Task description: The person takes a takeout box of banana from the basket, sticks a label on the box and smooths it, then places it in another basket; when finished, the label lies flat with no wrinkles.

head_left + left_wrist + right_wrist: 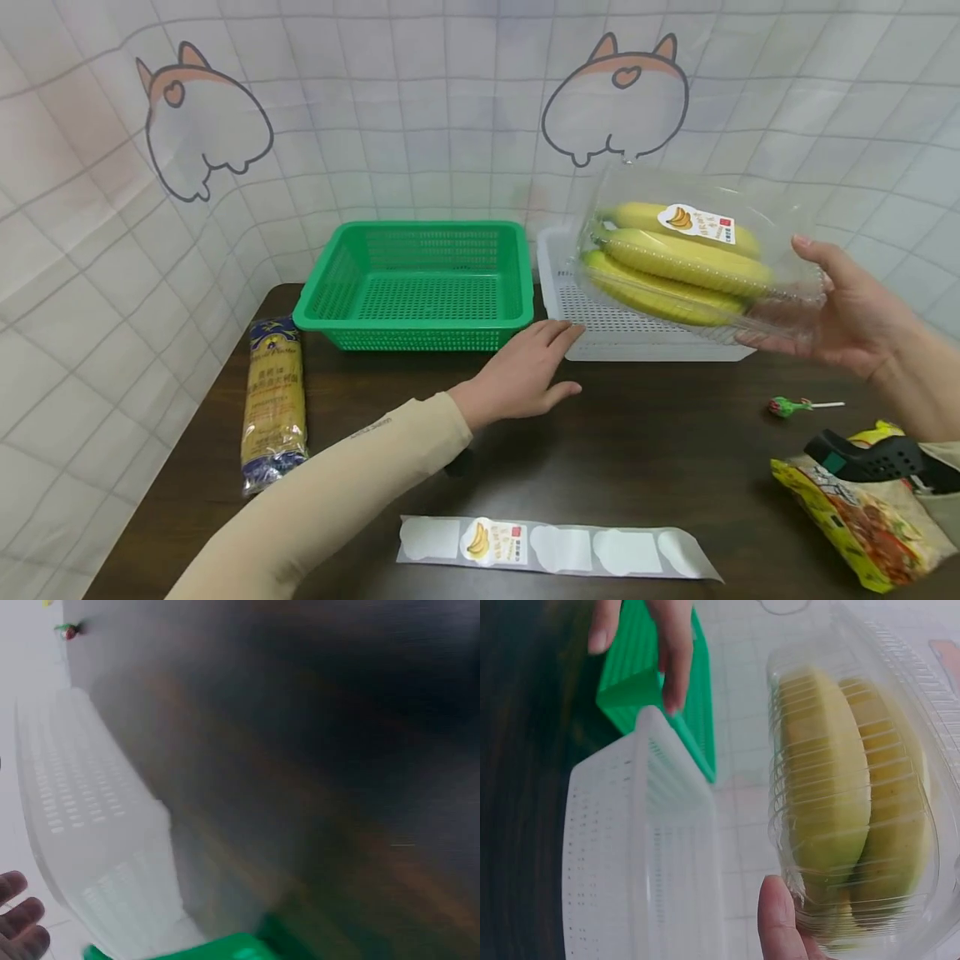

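My right hand (855, 317) grips one end of a clear plastic box (772, 225) above the white basket (660, 346). Inside lie several yellow bananas (686, 258) with greenish ends, and a banana-print label (697, 223) is stuck on the box. In the right wrist view the thumb (776, 911) presses the lower corner of the ridged plastic. My left hand (521, 371) reaches out with nothing in it, fingers extended beside the gap between the white basket and the green basket (420, 333). Its fingertips also show at the edge of the left wrist view.
A pack of spaghetti (274, 400) lies at the table's left side. Along the front is a strip of labels (555, 547), one with a banana print. A lollipop (787, 407) and a yellow food packet (862, 517) lie on the right. Behind the baskets hangs a checked cloth (405, 108).
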`<control>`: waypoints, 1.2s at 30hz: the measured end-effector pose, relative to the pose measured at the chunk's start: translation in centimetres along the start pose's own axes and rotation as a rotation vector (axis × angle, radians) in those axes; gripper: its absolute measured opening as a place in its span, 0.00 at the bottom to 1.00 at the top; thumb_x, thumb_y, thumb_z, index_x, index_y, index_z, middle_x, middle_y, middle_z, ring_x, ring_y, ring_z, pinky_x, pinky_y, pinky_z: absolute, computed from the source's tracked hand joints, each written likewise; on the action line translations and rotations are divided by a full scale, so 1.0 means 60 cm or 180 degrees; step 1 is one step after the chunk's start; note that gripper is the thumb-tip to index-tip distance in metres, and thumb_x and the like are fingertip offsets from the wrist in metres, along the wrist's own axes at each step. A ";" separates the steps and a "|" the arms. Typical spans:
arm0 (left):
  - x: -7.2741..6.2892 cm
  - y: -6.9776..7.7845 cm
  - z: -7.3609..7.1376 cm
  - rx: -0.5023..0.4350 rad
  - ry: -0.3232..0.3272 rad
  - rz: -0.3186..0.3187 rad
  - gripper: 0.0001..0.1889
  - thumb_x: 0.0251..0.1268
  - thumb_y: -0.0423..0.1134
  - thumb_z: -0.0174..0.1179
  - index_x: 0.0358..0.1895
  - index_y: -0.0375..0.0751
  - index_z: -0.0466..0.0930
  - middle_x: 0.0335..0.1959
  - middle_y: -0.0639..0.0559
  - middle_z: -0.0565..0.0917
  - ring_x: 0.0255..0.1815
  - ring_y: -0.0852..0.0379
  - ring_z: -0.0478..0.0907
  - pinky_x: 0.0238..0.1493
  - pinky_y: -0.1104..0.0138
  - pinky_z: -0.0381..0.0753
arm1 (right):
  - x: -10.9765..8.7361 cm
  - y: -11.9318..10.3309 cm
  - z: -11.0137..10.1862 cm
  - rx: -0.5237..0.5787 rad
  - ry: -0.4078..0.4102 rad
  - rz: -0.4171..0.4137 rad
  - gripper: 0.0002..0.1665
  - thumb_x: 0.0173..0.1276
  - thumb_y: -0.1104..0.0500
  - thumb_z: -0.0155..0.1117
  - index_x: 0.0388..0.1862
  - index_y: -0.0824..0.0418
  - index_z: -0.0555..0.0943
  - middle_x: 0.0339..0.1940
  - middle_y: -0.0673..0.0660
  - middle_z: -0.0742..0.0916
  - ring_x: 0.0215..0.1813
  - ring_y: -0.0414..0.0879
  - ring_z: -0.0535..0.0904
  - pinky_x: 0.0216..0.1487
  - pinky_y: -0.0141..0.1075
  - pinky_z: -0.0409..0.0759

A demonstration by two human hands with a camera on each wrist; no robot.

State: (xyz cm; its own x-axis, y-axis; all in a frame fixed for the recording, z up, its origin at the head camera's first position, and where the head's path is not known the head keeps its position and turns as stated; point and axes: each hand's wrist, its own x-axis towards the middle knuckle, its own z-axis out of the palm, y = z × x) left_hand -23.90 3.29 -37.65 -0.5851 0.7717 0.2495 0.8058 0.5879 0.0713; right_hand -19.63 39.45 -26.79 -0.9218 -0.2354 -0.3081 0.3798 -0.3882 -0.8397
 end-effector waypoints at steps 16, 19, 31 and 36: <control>0.118 0.013 0.028 0.0129 -0.0559 -0.0092 0.31 0.78 0.53 0.54 0.76 0.41 0.66 0.67 0.51 0.81 0.63 0.56 0.81 0.66 0.62 0.78 | -0.024 -0.005 -0.010 0.0155 -0.0023 -0.0123 0.18 0.80 0.40 0.50 0.57 0.41 0.82 0.50 0.56 0.87 0.49 0.57 0.88 0.47 0.62 0.86; 0.123 0.015 0.034 0.0144 -0.0586 -0.0035 0.27 0.80 0.52 0.52 0.74 0.43 0.69 0.64 0.52 0.83 0.59 0.58 0.83 0.63 0.63 0.80 | -0.028 -0.004 -0.013 0.0183 -0.0046 -0.0123 0.18 0.80 0.41 0.50 0.58 0.43 0.81 0.50 0.57 0.87 0.49 0.57 0.88 0.47 0.62 0.86; 0.126 0.018 0.033 -0.0164 -0.0646 -0.0074 0.19 0.83 0.43 0.47 0.70 0.44 0.72 0.65 0.53 0.83 0.58 0.60 0.82 0.64 0.64 0.79 | -0.025 -0.003 -0.019 0.0109 0.0047 -0.0154 0.17 0.80 0.40 0.50 0.56 0.41 0.83 0.50 0.55 0.87 0.48 0.56 0.88 0.47 0.61 0.86; 0.127 0.019 0.032 -0.0161 -0.0632 -0.0076 0.19 0.83 0.40 0.47 0.70 0.46 0.71 0.69 0.53 0.80 0.64 0.60 0.80 0.68 0.64 0.77 | -0.024 -0.004 -0.026 0.0020 0.0204 -0.0163 0.16 0.79 0.39 0.51 0.56 0.37 0.83 0.49 0.53 0.87 0.47 0.54 0.88 0.46 0.60 0.87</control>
State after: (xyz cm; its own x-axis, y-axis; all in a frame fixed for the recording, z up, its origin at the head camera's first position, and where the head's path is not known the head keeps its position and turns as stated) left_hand -27.64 10.29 -37.54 -0.6066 0.7933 0.0522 0.7921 0.5975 0.1246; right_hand -18.54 41.29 -26.85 -0.9430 -0.1575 -0.2930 0.3323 -0.4041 -0.8522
